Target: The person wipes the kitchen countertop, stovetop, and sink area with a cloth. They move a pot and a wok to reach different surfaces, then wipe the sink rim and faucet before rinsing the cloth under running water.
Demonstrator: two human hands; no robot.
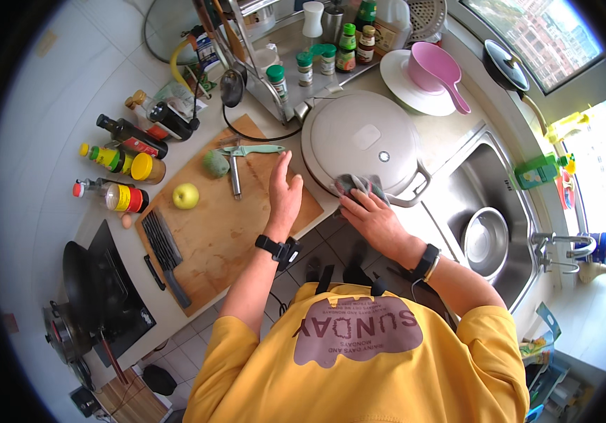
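Note:
My right hand presses a grey cloth against the front rim of a round grey electric cooker with its lid down. My left hand rests flat, fingers apart, on the right end of a wooden cutting board, holding nothing. On the board lie a green-handled peeler, a steel tool, a dark green round vegetable, a yellow-green apple and a dark cleaver.
Sauce and oil bottles line the wall on the left. A black stove with a pan sits at the lower left. A steel sink with a bowl is on the right. A spice rack and a pink ladle on a white plate stand behind.

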